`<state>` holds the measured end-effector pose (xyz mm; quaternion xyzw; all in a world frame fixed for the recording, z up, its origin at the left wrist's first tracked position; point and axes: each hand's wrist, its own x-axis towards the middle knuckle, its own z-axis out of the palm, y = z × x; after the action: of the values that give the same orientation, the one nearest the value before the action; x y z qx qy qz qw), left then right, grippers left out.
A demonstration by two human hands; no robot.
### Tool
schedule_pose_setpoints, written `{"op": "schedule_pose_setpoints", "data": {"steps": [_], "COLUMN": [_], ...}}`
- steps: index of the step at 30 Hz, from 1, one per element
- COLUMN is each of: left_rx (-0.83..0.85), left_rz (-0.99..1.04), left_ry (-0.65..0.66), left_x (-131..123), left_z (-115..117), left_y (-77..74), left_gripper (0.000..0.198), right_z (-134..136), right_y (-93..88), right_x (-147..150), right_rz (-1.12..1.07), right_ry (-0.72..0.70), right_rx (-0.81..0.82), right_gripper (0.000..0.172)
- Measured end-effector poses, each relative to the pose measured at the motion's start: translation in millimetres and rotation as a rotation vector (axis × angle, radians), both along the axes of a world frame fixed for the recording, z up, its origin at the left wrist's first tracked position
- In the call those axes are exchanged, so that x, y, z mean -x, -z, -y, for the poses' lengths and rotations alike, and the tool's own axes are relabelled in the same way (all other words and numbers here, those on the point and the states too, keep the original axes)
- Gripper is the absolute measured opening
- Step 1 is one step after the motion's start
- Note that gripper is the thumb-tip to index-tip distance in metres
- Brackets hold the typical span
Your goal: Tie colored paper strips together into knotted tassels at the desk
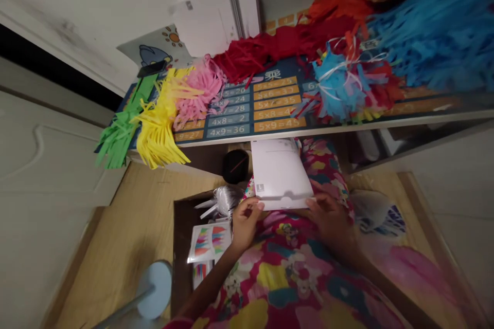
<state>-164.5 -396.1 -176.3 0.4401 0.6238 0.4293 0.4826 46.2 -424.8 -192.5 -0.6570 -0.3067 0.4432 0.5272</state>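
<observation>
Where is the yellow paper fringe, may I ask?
Head view, left: the yellow paper fringe lies on the multiplication chart, between green paper fringe and pink paper fringe.

Across the multiplication-table board point(239, 118), fringed paper strips point(262, 54) in green, yellow, pink, red and blue. Behind them, a white paper stack point(212, 20). Lower down, a round black object point(235, 166), a shiny white tassel point(219, 200), a printed sheet of coloured fringes point(209, 241), and a pale blue stool seat point(154, 288).
</observation>
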Motion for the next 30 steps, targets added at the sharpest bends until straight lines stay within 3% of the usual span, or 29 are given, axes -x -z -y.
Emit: {"op": "schedule_pose_setpoints", "data": {"steps": [7,23,30], "left_rx": [0.079,0.149,0.13], "left_rz": [0.008,-0.04,-0.058], "left_ry": [0.011,0.058,0.024], "left_x": [-6,-12,-10], "left_z": [0,3,3], "left_y": [4.8,13.7,19.5], "left_gripper": [0.037,0.04,0.038], "right_z": [-3,-5,-9], "right_y": [2.8,15.2,12.4], "right_x": [0,11,7], "right_rz": [-0.059,-0.099,-0.264], "right_ry": [-0.199,-0.026,-0.148], "right_rx": [0.243,0.344,0.411], "right_gripper": [0.034,0.038,0.041]}}
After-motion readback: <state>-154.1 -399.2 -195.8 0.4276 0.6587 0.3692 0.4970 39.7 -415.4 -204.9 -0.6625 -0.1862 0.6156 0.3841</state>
